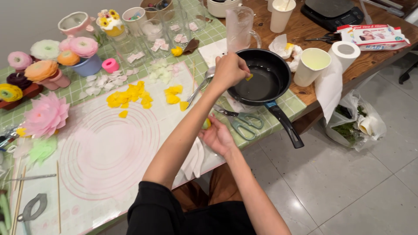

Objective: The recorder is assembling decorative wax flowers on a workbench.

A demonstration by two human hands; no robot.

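Observation:
My left hand reaches over the rim of a black frying pan and pinches a small yellow petal just above the clear liquid in it. My right hand rests at the table's near edge, fingers curled on a small yellow piece. Green-handled scissors lie between the two hands. Loose yellow petals and white petals are spread on the pale work mat. A metal spoon lies beside the pan.
Finished flowers in pink, orange and yellow stand along the left. Glass jars, a clear jug, paper cups, a paper towel roll and a scale surround the pan. A plastic bag sits on the floor.

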